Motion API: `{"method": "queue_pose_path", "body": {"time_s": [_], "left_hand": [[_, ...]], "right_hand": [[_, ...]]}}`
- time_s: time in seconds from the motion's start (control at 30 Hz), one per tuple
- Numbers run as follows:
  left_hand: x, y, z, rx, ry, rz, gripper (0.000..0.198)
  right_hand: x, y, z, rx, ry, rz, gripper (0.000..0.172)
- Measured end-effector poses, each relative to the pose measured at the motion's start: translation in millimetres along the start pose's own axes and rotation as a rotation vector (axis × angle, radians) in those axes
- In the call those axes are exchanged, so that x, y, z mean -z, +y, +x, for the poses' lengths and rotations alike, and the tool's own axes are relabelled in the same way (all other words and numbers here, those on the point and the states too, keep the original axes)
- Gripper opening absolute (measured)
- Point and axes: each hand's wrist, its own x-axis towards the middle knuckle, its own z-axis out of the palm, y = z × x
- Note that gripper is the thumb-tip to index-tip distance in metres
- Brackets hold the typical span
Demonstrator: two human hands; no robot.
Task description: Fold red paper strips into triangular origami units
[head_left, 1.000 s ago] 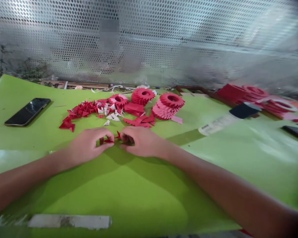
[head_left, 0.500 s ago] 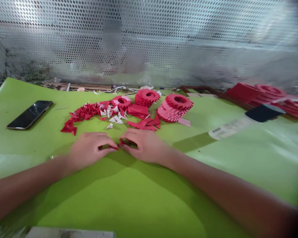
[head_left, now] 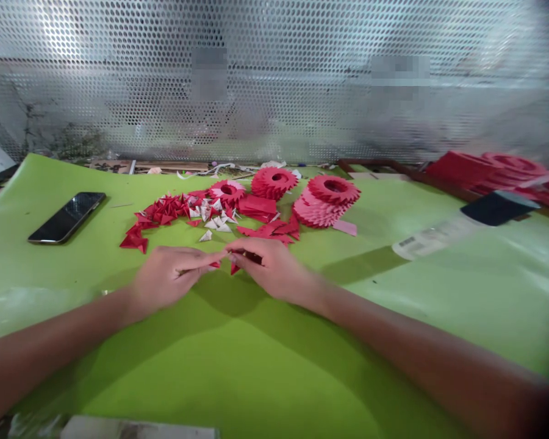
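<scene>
Between the fingertips of my right hand (head_left: 274, 265) is a small folded red paper piece (head_left: 235, 267), its pointed tip hanging down. My left hand (head_left: 171, 274) pinches another bit of red paper (head_left: 215, 264), mostly hidden by the thumb. The left index finger reaches across to the right fingertips. Just beyond my hands lie a heap of red folded paper triangles (head_left: 165, 210) and several white ones (head_left: 217, 224). Red paper strips (head_left: 272, 230) and a stack of red paper (head_left: 257, 207) sit behind my right hand.
Round interlocked paper pieces in red and pink (head_left: 327, 201) stand at the back. A black phone (head_left: 67, 217) lies left on the green table cover (head_left: 229, 372). A clear bottle with a dark cap (head_left: 498, 207) lies at right, near more red paper pieces (head_left: 485, 174). Perforated metal sheeting (head_left: 274, 91) rises behind.
My left index finger has stretched out toward the right hand. The red piece in my right fingers now points downward and shows more. The view has shifted slightly.
</scene>
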Motion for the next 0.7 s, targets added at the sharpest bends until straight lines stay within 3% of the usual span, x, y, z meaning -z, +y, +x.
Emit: {"method": "queue_pose_path", "body": {"time_s": [0.13, 0.27, 0.47, 0.7], "left_hand": [[-0.8, -2.2, -0.9, -0.02, 0.055, -0.06, 0.015], [-0.9, 1.1, 1.1, -0.141, 0.031, -0.038, 0.015], [-2.2, 1.5, -0.3, -0.198, -0.027, 0.052, 0.02], [-0.5, 0.4, -0.2, -0.254, -0.101, 0.092, 0.019]], "right_hand": [[-1.5, -1.9, 1.0, -0.088, 0.017, 0.149, 0.025], [-3.6, -0.1, 2.7, -0.127, 0.086, 0.38, 0.021], [-6.6, 2.5, 3.1, -0.116, 0.001, 0.695, 0.026], [-13.3, 1.9, -3.1, -0.059, -0.022, 0.59, 0.02]]}}
